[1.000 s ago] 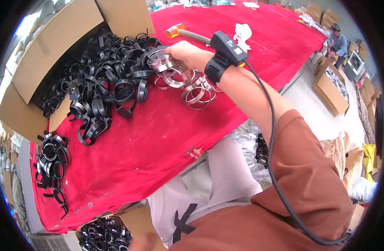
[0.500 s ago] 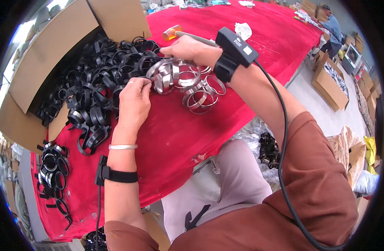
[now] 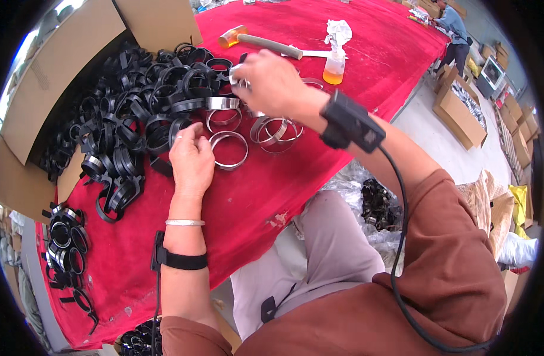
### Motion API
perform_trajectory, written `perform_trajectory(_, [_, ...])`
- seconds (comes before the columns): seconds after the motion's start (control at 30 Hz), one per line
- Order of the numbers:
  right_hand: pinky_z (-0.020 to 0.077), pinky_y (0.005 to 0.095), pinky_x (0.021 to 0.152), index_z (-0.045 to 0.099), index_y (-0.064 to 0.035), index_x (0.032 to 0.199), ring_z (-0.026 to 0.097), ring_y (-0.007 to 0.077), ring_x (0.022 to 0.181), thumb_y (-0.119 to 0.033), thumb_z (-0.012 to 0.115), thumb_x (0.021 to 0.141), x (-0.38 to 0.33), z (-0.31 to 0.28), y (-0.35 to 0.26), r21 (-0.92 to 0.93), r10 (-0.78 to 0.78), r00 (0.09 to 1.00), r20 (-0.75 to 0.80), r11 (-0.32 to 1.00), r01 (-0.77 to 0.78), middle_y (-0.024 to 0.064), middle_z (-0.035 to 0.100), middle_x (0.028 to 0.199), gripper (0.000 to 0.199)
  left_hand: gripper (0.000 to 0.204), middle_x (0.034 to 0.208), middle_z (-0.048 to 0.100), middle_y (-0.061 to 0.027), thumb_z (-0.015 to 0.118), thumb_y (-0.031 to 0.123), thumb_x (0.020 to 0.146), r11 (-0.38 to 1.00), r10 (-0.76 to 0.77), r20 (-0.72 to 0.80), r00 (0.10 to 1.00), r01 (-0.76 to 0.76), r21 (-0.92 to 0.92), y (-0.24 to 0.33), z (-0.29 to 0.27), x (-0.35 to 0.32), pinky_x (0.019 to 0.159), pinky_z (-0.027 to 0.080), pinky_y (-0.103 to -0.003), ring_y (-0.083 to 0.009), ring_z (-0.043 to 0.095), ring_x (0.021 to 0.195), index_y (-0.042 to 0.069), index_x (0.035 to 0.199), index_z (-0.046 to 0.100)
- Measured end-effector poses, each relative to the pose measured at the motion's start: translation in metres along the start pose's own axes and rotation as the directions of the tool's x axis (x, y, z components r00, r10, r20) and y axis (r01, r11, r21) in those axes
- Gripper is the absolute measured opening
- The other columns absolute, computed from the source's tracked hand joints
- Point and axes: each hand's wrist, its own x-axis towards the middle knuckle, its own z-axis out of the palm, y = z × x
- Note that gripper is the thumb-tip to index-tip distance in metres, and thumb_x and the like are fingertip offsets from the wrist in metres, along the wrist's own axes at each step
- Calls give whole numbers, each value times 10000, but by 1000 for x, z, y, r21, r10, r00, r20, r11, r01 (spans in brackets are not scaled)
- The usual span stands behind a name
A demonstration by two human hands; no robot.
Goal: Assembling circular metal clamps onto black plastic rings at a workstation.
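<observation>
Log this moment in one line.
left hand: between black rings and metal rings | right hand: over metal rings | both grips: unclear | amber-headed mallet: on red cloth

Cloth (image 3: 242, 204), mid-frame: saturated red, pale specks near the lower edge. Ring pile (image 3: 126, 107), upper left: black. Metal rings (image 3: 222, 103), centre: bright silver. Cardboard (image 3: 52, 77), upper left: tan. Mallet (image 3: 270, 45), upper centre: amber head, grey-brown handle. Bottle (image 3: 333, 73), right of it: orange contents. Shirt (image 3: 372, 323), lower right: plain rust-brown. Trousers (image 3: 337, 237), lower centre: pale greyish mauve. Bracelet (image 3: 185, 222), lower left of centre: silver.
</observation>
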Motion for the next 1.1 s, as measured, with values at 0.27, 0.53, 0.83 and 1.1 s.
perform_trajectory(0.27, [408,479,811,681,-120,812,538,223,941,-263,665,721,-22,16,-24,28,-322,940,108,947,321,38,602,852,170,165,867,649,-172,611,60,778,984,-169,210,963,178,-27,3,-1,-6,706,504,-336,-255,642,727,-18,916,656])
perform_trajectory(0.53, [350,428,772,661,-174,720,497,162,809,-249,661,716,-14,24,-25,-94,-360,932,-41,930,355,-50,542,693,75,296,794,633,-48,604,254,886,180,-559,470,683,654,-735,24,-12,3,620,524,-297,-192,633,708,-26,983,612])
perform_trajectory(0.83, [424,376,698,716,-116,796,571,197,686,-194,687,755,-9,14,-7,305,29,995,-97,952,2,10,609,679,93,166,737,591,-17,591,160,888,-39,-446,578,683,631,-775,5,-8,5,569,527,-278,-107,571,617,21,977,605])
perform_trajectory(1.1, [503,426,721,697,-111,988,641,317,778,-298,626,786,18,-11,68,-283,593,783,187,796,-535,151,668,848,284,322,824,638,-124,592,239,862,819,-516,244,821,557,-139,8,-2,2,669,517,-342,-215,619,674,-15,1059,619])
